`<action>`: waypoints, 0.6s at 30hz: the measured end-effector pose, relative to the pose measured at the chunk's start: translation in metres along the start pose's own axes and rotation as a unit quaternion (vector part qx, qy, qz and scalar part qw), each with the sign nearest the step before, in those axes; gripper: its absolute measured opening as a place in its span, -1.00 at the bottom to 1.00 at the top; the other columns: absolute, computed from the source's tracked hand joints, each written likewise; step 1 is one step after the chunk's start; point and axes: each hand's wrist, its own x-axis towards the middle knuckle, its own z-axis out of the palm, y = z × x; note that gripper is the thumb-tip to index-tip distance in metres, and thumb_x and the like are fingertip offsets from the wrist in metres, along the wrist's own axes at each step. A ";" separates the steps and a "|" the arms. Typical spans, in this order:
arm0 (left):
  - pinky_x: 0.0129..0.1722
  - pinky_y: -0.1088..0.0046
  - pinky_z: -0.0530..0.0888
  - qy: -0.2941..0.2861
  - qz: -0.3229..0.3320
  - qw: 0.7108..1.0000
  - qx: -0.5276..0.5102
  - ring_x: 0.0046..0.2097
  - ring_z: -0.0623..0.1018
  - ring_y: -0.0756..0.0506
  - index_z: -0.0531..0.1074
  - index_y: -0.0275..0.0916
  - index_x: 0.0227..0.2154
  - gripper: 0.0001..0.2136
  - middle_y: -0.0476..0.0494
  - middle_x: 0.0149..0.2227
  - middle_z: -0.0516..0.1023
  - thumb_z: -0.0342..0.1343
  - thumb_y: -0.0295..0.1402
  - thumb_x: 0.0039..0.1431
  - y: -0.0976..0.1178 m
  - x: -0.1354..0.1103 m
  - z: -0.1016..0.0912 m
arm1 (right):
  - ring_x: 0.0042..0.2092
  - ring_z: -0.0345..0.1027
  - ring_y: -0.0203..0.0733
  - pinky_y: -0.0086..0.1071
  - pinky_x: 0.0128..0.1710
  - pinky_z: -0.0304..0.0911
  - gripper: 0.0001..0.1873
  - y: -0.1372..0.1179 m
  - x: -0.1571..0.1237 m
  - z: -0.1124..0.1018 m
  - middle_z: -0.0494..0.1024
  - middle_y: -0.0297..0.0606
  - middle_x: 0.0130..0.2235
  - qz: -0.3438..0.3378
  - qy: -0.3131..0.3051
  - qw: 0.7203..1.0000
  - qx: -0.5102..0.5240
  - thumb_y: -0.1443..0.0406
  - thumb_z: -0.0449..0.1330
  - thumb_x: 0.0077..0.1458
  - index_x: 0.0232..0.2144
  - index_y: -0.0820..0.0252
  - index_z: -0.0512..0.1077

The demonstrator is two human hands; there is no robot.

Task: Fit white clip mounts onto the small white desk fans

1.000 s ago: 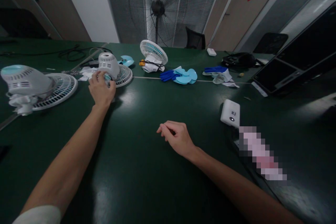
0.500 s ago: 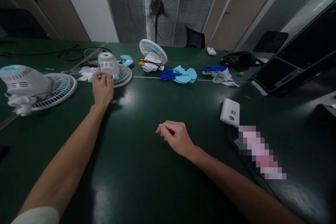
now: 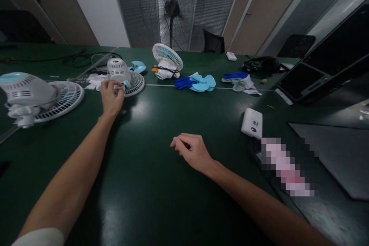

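Observation:
My left hand [image 3: 112,97] is closed around the near side of a small white fan [image 3: 118,70], which lies with its grille [image 3: 136,83] down on the table. A light-blue part of the fan shows beside the fingertips; the exact spot they grip is partly hidden. My right hand [image 3: 193,150] rests on the dark green table [image 3: 150,192], loosely curled, thumb against the fingers, with nothing visible in it. Left of my left hand lies a larger-looking white fan [image 3: 33,90], also grille down. A light-blue fan blade [image 3: 138,66] is just behind the small fan.
Along the table lie another white fan [image 3: 167,60], blue gloves [image 3: 184,82], light-blue fan blades [image 3: 204,83] and a blue-white glove pair [image 3: 240,80]. Rightward are a white power bank [image 3: 252,123], a pixelated patch, a grey flat panel [image 3: 340,153] and a black computer case [image 3: 331,54].
The fingers of my left hand have shifted slightly on the small fan, showing more of its light-blue part. A grey flat panel has come into view at the right. My right hand stays put.

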 end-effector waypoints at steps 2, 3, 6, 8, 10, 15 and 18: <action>0.36 0.01 0.25 0.023 0.012 0.999 0.022 0.31 0.30 -0.30 0.44 -0.17 -0.01 -0.76 -0.30 0.19 0.30 0.06 -0.34 0.29 0.005 -0.003 0.000 | -0.44 0.38 -0.29 -0.42 -0.46 0.29 -0.63 -0.001 0.000 0.000 0.54 -0.28 -0.40 -0.001 -0.002 1.000 0.002 0.19 0.07 0.43 -0.31 0.20 0.59; 0.36 0.02 0.26 0.036 0.018 0.999 0.030 0.30 0.32 -0.31 0.45 -0.16 -0.02 -0.76 -0.28 0.18 0.31 0.09 -0.33 0.26 0.007 -0.004 0.000 | -0.44 0.37 -0.29 -0.42 -0.45 0.29 -0.63 -0.001 0.000 0.000 0.54 -0.29 -0.40 -0.001 -0.003 1.000 0.002 0.19 0.07 0.43 -0.31 0.21 0.58; 0.36 -0.01 0.26 0.030 0.029 0.999 0.031 0.31 0.29 -0.35 0.40 -0.15 0.08 -0.64 -0.31 0.19 0.29 0.15 -0.29 0.22 0.009 -0.007 0.000 | -0.43 0.37 -0.30 -0.42 -0.45 0.29 -0.63 -0.001 0.000 0.000 0.53 -0.29 -0.40 0.002 -0.006 1.000 0.002 0.19 0.07 0.44 -0.30 0.21 0.58; 0.36 -0.02 0.26 0.033 0.037 0.999 0.017 0.31 0.28 -0.37 0.37 -0.16 0.12 -0.59 -0.33 0.20 0.28 0.17 -0.29 0.21 0.009 -0.007 0.002 | -0.43 0.38 -0.30 -0.42 -0.44 0.29 -0.63 0.000 -0.001 0.000 0.54 -0.29 -0.39 0.006 -0.010 1.000 0.001 0.18 0.06 0.44 -0.29 0.21 0.58; 0.35 -0.01 0.27 0.040 0.041 0.998 0.007 0.29 0.29 -0.37 0.39 -0.17 0.09 -0.64 -0.33 0.18 0.28 0.15 -0.28 0.24 0.007 -0.006 0.003 | -0.42 0.38 -0.30 -0.42 -0.43 0.29 -0.62 0.000 -0.001 0.000 0.55 -0.28 -0.38 0.006 -0.012 1.000 -0.001 0.18 0.06 0.45 -0.29 0.21 0.58; 0.30 0.02 0.30 0.051 0.035 0.998 0.006 0.21 0.32 -0.33 0.48 -0.23 -0.03 -0.78 -0.32 0.12 0.29 0.11 -0.29 0.33 0.007 -0.004 0.006 | -0.44 0.36 -0.31 -0.42 -0.44 0.27 -0.62 0.001 -0.001 0.000 0.53 -0.30 -0.40 0.000 -0.009 1.000 -0.007 0.19 0.06 0.45 -0.30 0.22 0.59; 0.25 0.08 0.33 0.048 0.031 0.998 0.003 0.19 0.31 -0.29 0.45 -0.31 0.05 -0.73 -0.32 0.11 0.28 0.07 -0.29 0.41 0.011 -0.003 0.005 | -0.44 0.35 -0.32 -0.43 -0.44 0.25 -0.63 0.001 0.000 0.000 0.54 -0.30 -0.40 0.000 -0.011 1.000 -0.008 0.20 0.06 0.45 -0.30 0.22 0.59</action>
